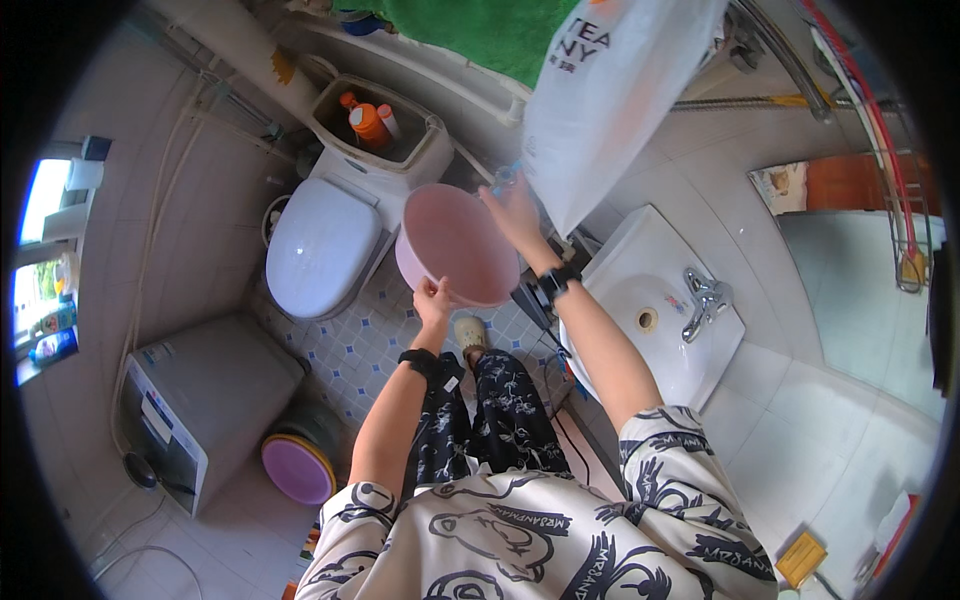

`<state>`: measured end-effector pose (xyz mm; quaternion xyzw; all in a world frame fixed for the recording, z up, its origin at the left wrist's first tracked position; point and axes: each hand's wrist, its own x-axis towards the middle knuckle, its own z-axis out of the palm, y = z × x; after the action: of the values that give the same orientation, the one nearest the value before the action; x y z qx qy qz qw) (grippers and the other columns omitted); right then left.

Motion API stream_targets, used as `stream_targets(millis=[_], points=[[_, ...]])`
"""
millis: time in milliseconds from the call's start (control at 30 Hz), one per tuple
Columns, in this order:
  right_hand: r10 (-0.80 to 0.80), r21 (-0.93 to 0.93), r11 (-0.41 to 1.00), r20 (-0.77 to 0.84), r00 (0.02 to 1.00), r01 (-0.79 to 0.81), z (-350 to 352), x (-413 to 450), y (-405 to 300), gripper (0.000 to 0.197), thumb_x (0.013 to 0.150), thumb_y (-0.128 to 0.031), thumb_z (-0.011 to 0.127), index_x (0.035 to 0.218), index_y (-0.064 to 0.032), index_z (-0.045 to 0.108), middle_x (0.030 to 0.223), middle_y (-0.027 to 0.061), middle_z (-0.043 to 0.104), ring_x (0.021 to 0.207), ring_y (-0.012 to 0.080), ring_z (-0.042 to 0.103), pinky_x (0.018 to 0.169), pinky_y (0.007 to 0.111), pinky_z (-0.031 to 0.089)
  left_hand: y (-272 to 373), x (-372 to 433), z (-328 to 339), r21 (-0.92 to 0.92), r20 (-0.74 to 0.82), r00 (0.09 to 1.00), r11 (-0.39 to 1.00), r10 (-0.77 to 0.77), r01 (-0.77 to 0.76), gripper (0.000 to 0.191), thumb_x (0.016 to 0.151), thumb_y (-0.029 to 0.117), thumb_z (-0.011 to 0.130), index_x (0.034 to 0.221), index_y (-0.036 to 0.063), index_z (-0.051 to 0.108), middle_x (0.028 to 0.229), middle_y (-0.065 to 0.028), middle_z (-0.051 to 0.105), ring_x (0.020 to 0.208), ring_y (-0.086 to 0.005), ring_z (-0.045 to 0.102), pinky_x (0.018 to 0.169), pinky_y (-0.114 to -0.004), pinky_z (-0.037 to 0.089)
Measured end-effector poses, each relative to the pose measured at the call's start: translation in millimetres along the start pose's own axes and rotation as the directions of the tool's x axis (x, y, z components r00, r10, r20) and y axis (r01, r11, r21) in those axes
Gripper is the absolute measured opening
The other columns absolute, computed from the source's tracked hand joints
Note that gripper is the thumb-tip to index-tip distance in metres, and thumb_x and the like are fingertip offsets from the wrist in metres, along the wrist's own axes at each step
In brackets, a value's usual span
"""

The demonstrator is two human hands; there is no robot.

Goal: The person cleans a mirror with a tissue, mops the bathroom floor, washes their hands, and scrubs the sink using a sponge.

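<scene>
A pink plastic basin (457, 240) hangs tilted in front of me, above the tiled floor, between the toilet and the washbasin. I see no contents in it. My left hand (433, 300) is shut on its near rim, thumb and fingers pinching the edge. My right hand (519, 219) is at the basin's right side, its fingers beside a small translucent blue object (507, 177). Whether those fingers grip that object or the rim is hard to tell. A hanging white plastic bag (607, 112) with printing is close to my right hand. Both wrists wear black bands.
A toilet with its lid (322, 247) down stands left; its uncovered cistern (330, 124) holds an orange bottle (369, 126). At right is a white washbasin (615, 300) with a chrome tap (703, 300). A grey washing machine (225, 382) and purple-topped bucket (298, 469) are lower left.
</scene>
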<state>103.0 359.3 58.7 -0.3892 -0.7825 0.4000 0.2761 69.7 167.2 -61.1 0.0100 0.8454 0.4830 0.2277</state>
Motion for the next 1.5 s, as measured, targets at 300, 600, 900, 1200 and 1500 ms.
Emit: stream_targets(millis=[300, 600, 900, 1200, 1500], points=[[0.241, -0.333, 0.936, 0.371, 0.897, -0.114, -1, 45, 78, 0.060, 0.072, -0.023, 0.057, 0.116, 0.0081, 0.032, 0.104, 0.0260, 0.049, 0.096, 0.0359, 0.050, 0.080, 0.039, 0.039, 30, -14, 3, -0.427, 0.319, 0.920, 0.833, -0.226, 0.353, 0.006, 0.076, 0.005, 0.056, 0.080, 0.0018, 0.052, 0.070, -0.0023, 0.053, 0.060, -0.0108, 0.050, 0.056, -0.025, 0.047], [0.026, -0.420, 0.823, 0.700, 0.714, 0.382, -1, 77, 79, 0.037, 0.080, -0.011, 0.048, 0.113, -0.0014, 0.034, 0.098, 0.0240, 0.052, 0.093, 0.0378, 0.051, 0.077, 0.038, 0.041, -12, 0, -8, -0.409, 0.191, 0.946, 0.855, -0.263, 0.320, 0.006, 0.072, 0.003, 0.056, 0.076, -0.0022, 0.056, 0.063, -0.0044, 0.055, 0.052, -0.0122, 0.051, 0.050, -0.026, 0.043], [0.089, -0.316, 0.940, 0.585, 0.806, 0.126, -12, 60, 58, 0.035, 0.080, -0.006, 0.041, 0.114, -0.0087, 0.032, 0.100, 0.0229, 0.050, 0.094, 0.0380, 0.050, 0.081, 0.041, 0.038, -3, -36, -1, -0.496, 0.297, 0.885, 0.734, -0.358, 0.463, 0.006, 0.070, 0.000, 0.054, 0.074, -0.0023, 0.057, 0.062, -0.0057, 0.056, 0.051, -0.0130, 0.052, 0.044, -0.025, 0.042], [0.078, -0.313, 0.943, 0.539, 0.838, 0.114, -8, 59, 57, 0.038, 0.080, -0.010, 0.041, 0.116, -0.0134, 0.030, 0.101, 0.0212, 0.053, 0.091, 0.0404, 0.051, 0.074, 0.046, 0.039, -19, -56, 10, -0.521, 0.216, 0.899, 0.734, -0.380, 0.436, 0.008, 0.068, -0.002, 0.053, 0.076, -0.0019, 0.055, 0.063, -0.0047, 0.054, 0.050, -0.0136, 0.051, 0.046, -0.026, 0.042], [0.706, 0.110, 0.678, -0.373, 0.602, -0.727, 81, 45, 28, 0.037, 0.078, -0.007, 0.044, 0.111, 0.0023, 0.029, 0.110, 0.0265, 0.043, 0.102, 0.0390, 0.045, 0.081, 0.045, 0.040, -6, -71, -50, -0.589, 0.238, 0.859, 0.635, -0.454, 0.499, 0.005, 0.067, -0.002, 0.051, 0.071, -0.0008, 0.054, 0.058, -0.0031, 0.051, 0.045, -0.0108, 0.046, 0.040, -0.024, 0.037]])
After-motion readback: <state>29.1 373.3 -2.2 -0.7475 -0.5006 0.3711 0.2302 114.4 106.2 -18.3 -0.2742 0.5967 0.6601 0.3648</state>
